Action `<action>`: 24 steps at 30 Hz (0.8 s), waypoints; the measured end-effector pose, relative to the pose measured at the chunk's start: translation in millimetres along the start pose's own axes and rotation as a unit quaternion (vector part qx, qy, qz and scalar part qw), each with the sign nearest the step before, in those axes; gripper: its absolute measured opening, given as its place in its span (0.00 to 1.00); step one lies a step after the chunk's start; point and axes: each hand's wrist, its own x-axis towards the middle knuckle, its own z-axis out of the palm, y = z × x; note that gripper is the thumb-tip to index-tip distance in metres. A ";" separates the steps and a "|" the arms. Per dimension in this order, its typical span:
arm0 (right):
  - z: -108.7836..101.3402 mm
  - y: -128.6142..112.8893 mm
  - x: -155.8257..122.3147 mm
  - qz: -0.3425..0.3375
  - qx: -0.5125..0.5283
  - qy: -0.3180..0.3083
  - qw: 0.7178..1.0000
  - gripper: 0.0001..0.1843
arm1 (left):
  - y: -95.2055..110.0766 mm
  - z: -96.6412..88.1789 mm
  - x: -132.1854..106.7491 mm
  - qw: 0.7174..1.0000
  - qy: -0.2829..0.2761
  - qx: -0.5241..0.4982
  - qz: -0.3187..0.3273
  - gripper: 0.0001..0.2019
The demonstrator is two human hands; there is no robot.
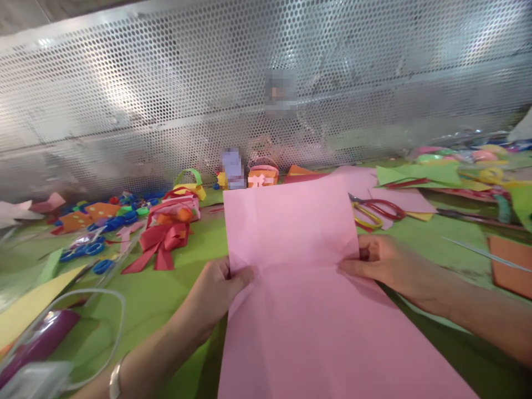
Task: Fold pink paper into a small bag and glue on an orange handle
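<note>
A large sheet of pink paper [307,316] fills the middle of the head view, its upper part tilted up along a crosswise crease. My left hand [222,291] pinches its left edge, thumb on the front face and fingers behind. On the opposite edge my right hand [376,263] grips the paper at about the same height, thumb also in front. The sheet's lower end runs out of view at the bottom. Just beyond my right hand lie scissors with red and yellow handles [384,209].
Red paper bow [162,241] and blue-handled scissors [83,249] lie left on the green table [208,238]. A purple cylinder [45,338] and white cable [122,305] are at near left. Green paper [419,174] and an orange piece [509,266] lie right. Perforated metal [208,83] rises behind.
</note>
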 end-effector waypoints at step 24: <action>16.7 -11.1 -41.0 -0.400 -0.216 -0.315 0.833 0.31 | -10.9 6.0 0.2 1.000 -0.001 0.002 0.026 0.08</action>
